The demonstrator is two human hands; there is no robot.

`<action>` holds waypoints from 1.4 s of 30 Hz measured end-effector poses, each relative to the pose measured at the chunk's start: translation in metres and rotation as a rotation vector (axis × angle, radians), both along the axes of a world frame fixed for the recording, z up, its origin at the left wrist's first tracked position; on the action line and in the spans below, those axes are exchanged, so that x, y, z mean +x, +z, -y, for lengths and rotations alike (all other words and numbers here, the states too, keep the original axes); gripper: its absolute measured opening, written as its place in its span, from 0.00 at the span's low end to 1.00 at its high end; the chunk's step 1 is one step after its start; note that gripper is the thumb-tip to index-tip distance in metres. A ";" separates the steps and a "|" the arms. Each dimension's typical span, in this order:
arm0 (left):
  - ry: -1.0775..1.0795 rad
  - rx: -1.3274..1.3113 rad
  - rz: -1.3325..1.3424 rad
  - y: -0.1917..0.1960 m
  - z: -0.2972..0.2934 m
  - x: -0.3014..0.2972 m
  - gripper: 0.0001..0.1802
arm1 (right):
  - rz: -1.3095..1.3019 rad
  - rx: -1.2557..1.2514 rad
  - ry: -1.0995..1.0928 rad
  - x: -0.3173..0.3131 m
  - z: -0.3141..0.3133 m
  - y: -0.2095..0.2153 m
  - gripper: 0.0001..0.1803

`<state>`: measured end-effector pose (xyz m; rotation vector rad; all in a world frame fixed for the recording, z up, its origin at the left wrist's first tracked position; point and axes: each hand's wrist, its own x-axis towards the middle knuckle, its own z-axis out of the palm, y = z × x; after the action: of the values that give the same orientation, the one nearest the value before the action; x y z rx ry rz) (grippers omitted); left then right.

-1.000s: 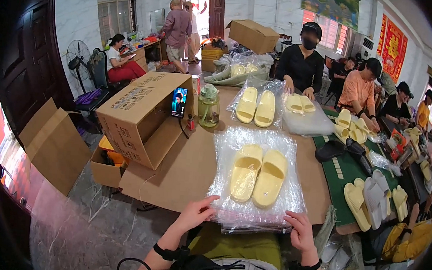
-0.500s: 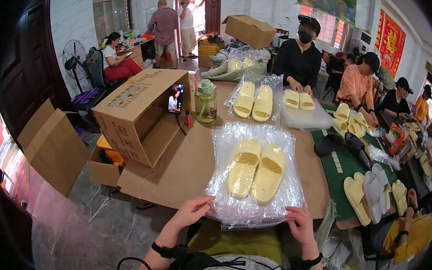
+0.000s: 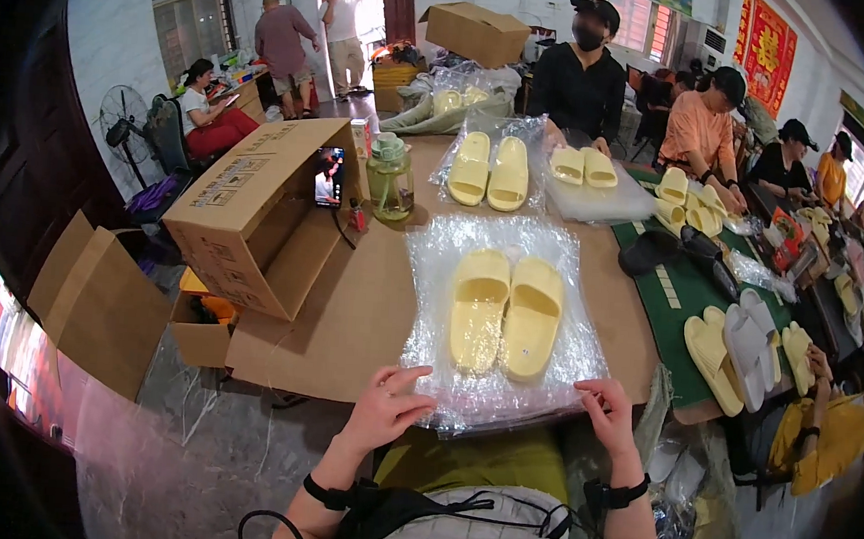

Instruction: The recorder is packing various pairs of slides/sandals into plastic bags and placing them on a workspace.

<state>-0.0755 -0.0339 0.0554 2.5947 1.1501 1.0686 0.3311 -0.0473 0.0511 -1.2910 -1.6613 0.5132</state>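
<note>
A pair of pale yellow slide sandals (image 3: 506, 315) lies side by side in a clear plastic bag (image 3: 572, 344) on top of a stack of similar bags at the table's near edge. My left hand (image 3: 390, 404) is at the bag's near left corner, fingers bent and apart, tips touching the plastic. At the near right corner is my right hand (image 3: 606, 412), its index finger reaching to the bag's edge and the thumb apart from it. Neither hand appears to grip the plastic. Both wrists wear black bands.
A cardboard box (image 3: 245, 216) with a phone (image 3: 329, 177) on it stands left, beside a green-lidded bottle (image 3: 390, 178). Another bagged yellow pair (image 3: 489, 171) lies beyond. Loose sandals (image 3: 714, 359) rest on a green mat (image 3: 684, 312) at right. A person in black (image 3: 577, 84) stands across the table.
The whole view has shifted, so the table and the bag appear higher and slightly left. My hands stay by the bag's near corners, with the fingers slightly shifted.
</note>
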 end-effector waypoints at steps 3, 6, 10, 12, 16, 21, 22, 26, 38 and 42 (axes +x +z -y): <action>-0.077 -0.079 0.034 0.004 0.000 0.003 0.20 | -0.018 -0.020 -0.016 0.002 -0.002 -0.004 0.07; -0.068 -0.142 0.075 0.021 0.010 0.013 0.22 | -0.050 0.018 -0.036 0.001 -0.005 -0.008 0.07; 0.003 -0.086 0.051 0.020 0.011 0.013 0.21 | -0.095 0.019 -0.061 0.001 -0.007 -0.014 0.07; 0.034 -0.033 0.042 0.008 0.006 0.008 0.19 | -0.100 -0.021 -0.069 0.003 -0.006 -0.011 0.07; 0.007 -0.028 0.133 -0.002 -0.004 0.008 0.10 | -0.082 -0.007 -0.070 0.005 -0.007 -0.012 0.08; 0.068 -0.081 0.217 -0.006 -0.014 0.021 0.07 | -0.137 -0.070 -0.171 0.013 -0.013 -0.018 0.11; 0.110 -0.087 0.220 -0.005 -0.018 0.026 0.06 | -0.140 -0.092 -0.213 0.014 -0.016 -0.018 0.12; 0.274 -0.243 0.267 0.004 -0.033 0.046 0.08 | -0.195 -0.090 -0.311 0.021 -0.036 -0.022 0.14; 0.416 0.178 0.006 0.011 -0.035 0.069 0.19 | 0.257 -0.044 -0.543 -0.002 -0.071 -0.032 0.13; 0.227 0.142 -0.182 0.002 -0.024 0.085 0.31 | 0.325 -0.022 -0.582 -0.005 -0.068 -0.028 0.12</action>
<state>0.0091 -0.0103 0.0578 2.7704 1.4925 1.0040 0.3261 0.0211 0.0233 -1.8544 -1.4300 -0.0322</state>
